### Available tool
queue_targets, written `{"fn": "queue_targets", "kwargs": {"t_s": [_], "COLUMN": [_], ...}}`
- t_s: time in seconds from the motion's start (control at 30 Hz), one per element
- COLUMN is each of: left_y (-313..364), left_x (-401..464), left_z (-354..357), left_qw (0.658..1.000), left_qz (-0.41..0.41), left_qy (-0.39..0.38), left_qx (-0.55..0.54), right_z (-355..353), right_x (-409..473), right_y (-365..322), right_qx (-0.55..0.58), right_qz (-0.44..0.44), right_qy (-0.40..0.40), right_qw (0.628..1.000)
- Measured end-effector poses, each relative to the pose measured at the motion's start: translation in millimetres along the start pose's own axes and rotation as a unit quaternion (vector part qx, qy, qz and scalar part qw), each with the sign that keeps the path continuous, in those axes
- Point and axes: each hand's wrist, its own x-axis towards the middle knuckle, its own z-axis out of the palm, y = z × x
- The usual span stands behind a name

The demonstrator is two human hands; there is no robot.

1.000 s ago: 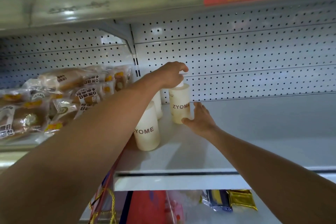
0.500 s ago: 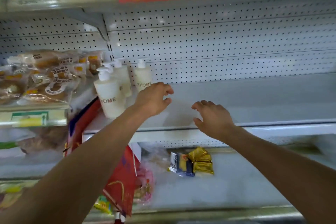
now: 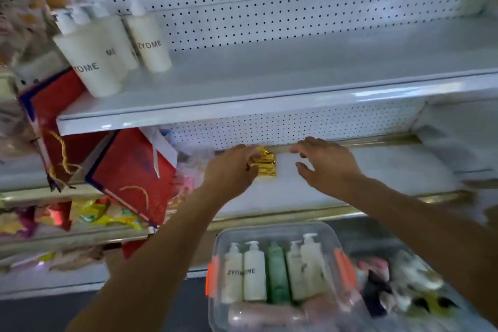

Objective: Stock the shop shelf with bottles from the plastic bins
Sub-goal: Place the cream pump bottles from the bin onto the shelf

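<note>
- Stocked group: four cream pump bottles (image 3: pixel 107 48) stand upright at the left end of the upper shelf (image 3: pixel 269 105), close together against the pegboard back panel (image 3: pixel 296 3). Judgement: this portion of the stocking is complete.
- Unfilled area: the upper shelf to the right of the group carries no bottles. Judgement: most of the task remains.
- Left of the shelf unit: blurred packaged goods are visible; type cannot be told. Red gift bags (image 3: pixel 129 172) with gold cord handles lean below the upper shelf, at the left of the lower shelf (image 3: pixel 377 170).
- Left hand (image 3: pixel 231 172): empty, fingers loosely curled, in front of the lower shelf. It overlaps a gold foil packet (image 3: pixel 265 163) in view; contact cannot be confirmed.
- Right hand (image 3: pixel 328 164): empty, fingers relaxed and spread, just right of the packet.
- Supply: a clear plastic bin (image 3: pixel 272 229) with orange latches sits below both hands. It holds four cream pump bottles and one green bottle (image 3: pixel 277 272), plus a pinkish bottle (image 3: pixel 269 315) lying at the near edge.
- Right of the bin: a second container of dark, blurred items; contents cannot be identified.
- Surface and room: white metal shop shelving with gold-trimmed lower edges; dark floor below.
</note>
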Motion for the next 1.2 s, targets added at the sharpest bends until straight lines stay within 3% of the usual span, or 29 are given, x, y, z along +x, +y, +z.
{"fn": "queue_targets", "kwargs": {"t_s": [0.23, 0.37, 0.5, 0.73, 0.93, 1.03, 1.2], "left_y": [20, 20, 14, 11, 21, 16, 9], "left_x": [-31, -37, -45, -46, -41, -40, -37], "left_z": [118, 182, 243, 334, 370, 375, 371], "left_qw": [0.957, 0.916, 0.863, 0.741, 0.627, 0.594, 0.589], "left_qz": [-0.108, -0.169, -0.249, -0.393, -0.476, -0.495, -0.476], "left_qy": [-0.152, -0.233, -0.289, -0.312, -0.256, -0.240, -0.255], "left_qx": [-0.223, -0.278, -0.331, -0.445, -0.562, -0.587, -0.601], "right_z": [98, 168, 225, 299, 333, 338, 331], "right_x": [-56, -88, -118, -139, -138, -134, -128], "right_y": [36, 56, 69, 76, 71, 71, 75], "right_qx": [0.079, 0.134, 0.116, 0.159, 0.161, 0.172, 0.240], "right_qz": [0.111, 0.188, 0.247, 0.343, 0.394, 0.405, 0.406], "right_qy": [-0.153, -0.220, -0.292, -0.338, -0.314, -0.310, -0.314], "right_qw": [0.979, 0.948, 0.917, 0.862, 0.849, 0.843, 0.824]}}
